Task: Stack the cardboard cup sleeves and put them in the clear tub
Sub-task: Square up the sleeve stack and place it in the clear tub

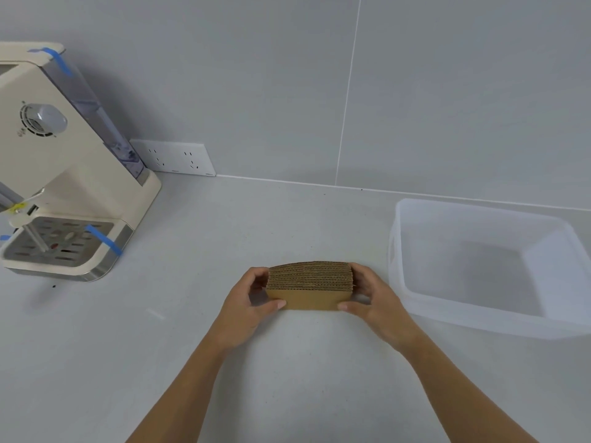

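Observation:
A stack of brown cardboard cup sleeves (309, 284) stands on edge on the grey counter, in the middle of the view. My left hand (248, 303) grips its left end and my right hand (372, 298) grips its right end, thumbs on the near face. The clear tub (396, 251) sits on the counter to the right of the stack, a short gap from my right hand. Nothing lies inside the tub.
A cream coffee machine (64, 161) with blue tape strips stands at the left, its drip tray facing the front. A white wall socket (174, 157) sits low on the grey wall behind. The counter (192, 314) stretches between machine and stack.

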`<state>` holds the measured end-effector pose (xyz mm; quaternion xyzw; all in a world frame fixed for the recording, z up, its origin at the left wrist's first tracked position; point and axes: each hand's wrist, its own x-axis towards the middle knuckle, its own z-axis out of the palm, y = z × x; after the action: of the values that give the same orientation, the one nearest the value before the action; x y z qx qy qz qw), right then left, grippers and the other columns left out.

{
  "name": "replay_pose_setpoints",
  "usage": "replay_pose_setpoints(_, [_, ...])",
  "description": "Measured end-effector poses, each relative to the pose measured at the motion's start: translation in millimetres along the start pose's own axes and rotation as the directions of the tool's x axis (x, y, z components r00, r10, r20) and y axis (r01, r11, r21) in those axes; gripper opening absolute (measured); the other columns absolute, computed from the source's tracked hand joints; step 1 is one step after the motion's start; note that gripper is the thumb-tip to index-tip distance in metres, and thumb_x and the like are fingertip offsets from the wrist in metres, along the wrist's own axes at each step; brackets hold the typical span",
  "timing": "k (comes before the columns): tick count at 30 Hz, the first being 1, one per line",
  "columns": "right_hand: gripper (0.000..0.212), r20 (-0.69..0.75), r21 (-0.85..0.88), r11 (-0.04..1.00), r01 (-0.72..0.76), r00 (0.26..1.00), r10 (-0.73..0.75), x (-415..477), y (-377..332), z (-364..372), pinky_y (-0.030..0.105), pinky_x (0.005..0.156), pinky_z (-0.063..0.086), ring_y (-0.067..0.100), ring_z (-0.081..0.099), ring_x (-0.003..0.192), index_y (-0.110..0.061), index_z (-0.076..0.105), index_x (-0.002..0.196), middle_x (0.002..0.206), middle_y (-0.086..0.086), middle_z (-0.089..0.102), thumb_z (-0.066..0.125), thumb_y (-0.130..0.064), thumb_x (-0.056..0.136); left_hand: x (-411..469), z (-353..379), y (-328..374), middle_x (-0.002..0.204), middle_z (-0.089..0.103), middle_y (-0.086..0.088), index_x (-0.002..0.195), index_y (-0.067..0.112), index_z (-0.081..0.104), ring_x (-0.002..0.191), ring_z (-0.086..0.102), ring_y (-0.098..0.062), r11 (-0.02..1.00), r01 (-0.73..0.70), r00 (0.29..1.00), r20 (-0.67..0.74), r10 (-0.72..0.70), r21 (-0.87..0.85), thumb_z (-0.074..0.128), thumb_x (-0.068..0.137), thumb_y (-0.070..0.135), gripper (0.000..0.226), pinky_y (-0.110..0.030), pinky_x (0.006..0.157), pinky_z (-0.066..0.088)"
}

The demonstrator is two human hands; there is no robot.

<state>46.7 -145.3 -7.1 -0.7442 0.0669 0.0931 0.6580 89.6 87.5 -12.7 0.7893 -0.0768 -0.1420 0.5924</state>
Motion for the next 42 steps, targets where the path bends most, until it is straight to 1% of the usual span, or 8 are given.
replay_pose_setpoints(3, [0.055, -0.087, 0.071, 0.997, -0.009, 0.996, 0.015, 1.9, 1.1, 4.1, 0.022, 0.089, 0.049, 0.011, 0.059, 0.103, -0.035, 0.052, 0.102, 0.109, -0.011, 0.062, 0.068, 0.009, 0.074, -0.6, 0.0, 1.3, 0.11, 0.065, 0.001, 0.11, 0.02, 0.057, 0.099, 0.061, -0.007, 1.0, 0.011, 1.0, 0.001, -0.011, -0.004, 0.073, 0.075, 0.003, 0.042, -0.019, 0.086, 0.049])
replay_pose_setpoints(8, [0.045, -0.175, 0.119, 0.993, -0.023, 0.984, 0.044, -0.8, -2.7, 8.4, 0.022, 0.082, 0.05, 0.015, 0.061, 0.093, -0.029, 0.054, 0.097, 0.103, -0.005, 0.064, 0.068, 0.007, 0.075, -2.3, 2.9, 4.4, 0.111, 0.065, 0.0, 0.106, 0.022, 0.057, 0.097, 0.061, -0.004, 0.998, 0.034, 0.999, -0.032, -0.036, -0.048, 0.071, 0.075, -0.001, 0.042, -0.014, 0.081, 0.049])
replay_pose_setpoints(14, [0.036, -0.221, 0.162, 0.987, 0.009, 0.975, 0.027, -2.5, -22.0, 14.9, 0.037, 0.093, 0.048, 0.021, 0.061, 0.094, -0.018, 0.054, 0.103, 0.105, 0.003, 0.066, 0.07, 0.0, 0.076, -7.6, -4.2, 16.7, 0.109, 0.068, 0.003, 0.11, 0.023, 0.06, 0.102, 0.063, -0.01, 0.984, 0.027, 0.991, -0.122, -0.049, -0.178, 0.077, 0.069, 0.013, 0.046, -0.021, 0.082, 0.051])
replay_pose_setpoints(20, [0.034, -0.265, 0.269, 0.951, 0.15, 0.961, -0.076, -4.8, -59.6, 12.2, 0.032, 0.085, 0.047, 0.02, 0.061, 0.092, -0.023, 0.054, 0.095, 0.098, 0.002, 0.066, 0.069, 0.002, 0.077, -8.8, -7.8, 59.6, 0.106, 0.069, 0.002, 0.109, 0.02, 0.061, 0.099, 0.065, -0.011, 0.958, -0.076, 0.98, -0.196, 0.021, -0.278, 0.071, 0.066, 0.017, 0.043, -0.022, 0.08, 0.054])
replay_pose_setpoints(25, [0.034, -0.305, 0.336, 0.904, 0.265, 0.938, -0.162, -16.8, -87.7, -10.7, 0.023, 0.073, 0.047, 0.013, 0.063, 0.082, -0.019, 0.054, 0.095, 0.095, 0.005, 0.066, 0.066, 0.007, 0.076, -4.2, 6.8, 101.7, 0.098, 0.069, -0.002, 0.115, 0.006, 0.059, 0.085, 0.068, -0.006, 0.919, -0.166, 0.971, -0.221, 0.09, -0.357, 0.068, 0.075, -0.006, 0.042, -0.017, 0.07, 0.053])
replay_pose_setpoints(28, [0.034, -0.36, 0.349, 0.887, 0.302, 0.917, -0.17, -27.6, -98.3, -31.4, 0.021, 0.073, 0.048, 0.014, 0.062, 0.083, -0.018, 0.055, 0.096, 0.098, 0.008, 0.065, 0.069, 0.004, 0.074, 0.4, 26.0, 122.8, 0.096, 0.07, 0.0, 0.112, 0.007, 0.06, 0.081, 0.068, -0.004, 0.906, -0.189, 0.971, -0.211, 0.114, -0.38, 0.065, 0.076, -0.007, 0.038, -0.015, 0.07, 0.052])
replay_pose_setpoints(38, [0.03, -0.511, 0.351, 0.888, 0.297, 0.855, -0.085, -69.1, -94.6, -116.3, 0.025, 0.073, 0.044, 0.017, 0.061, 0.083, -0.016, 0.054, 0.098, 0.092, 0.005, 0.067, 0.063, 0.005, 0.08, 18.2, 115.4, 162.8, 0.101, 0.069, 0.001, 0.113, 0.011, 0.063, 0.079, 0.066, 0.0, 0.944, -0.137, 0.989, -0.098, 0.113, -0.299, 0.07, 0.077, 0.005, 0.037, -0.009, 0.067, 0.049])
replay_pose_setpoints(42, [0.03, -0.542, 0.369, 0.906, 0.205, 0.84, 0.031, -73.8, -79.6, -152.6, 0.033, 0.087, 0.047, 0.024, 0.061, 0.093, -0.012, 0.053, 0.105, 0.095, 0.008, 0.066, 0.065, 0.001, 0.08, 28.4, 155.0, 169.1, 0.101, 0.068, 0.004, 0.112, 0.013, 0.063, 0.085, 0.064, -0.001, 0.973, -0.071, 0.997, -0.036, 0.065, -0.221, 0.067, 0.081, 0.01, 0.032, -0.007, 0.065, 0.047])
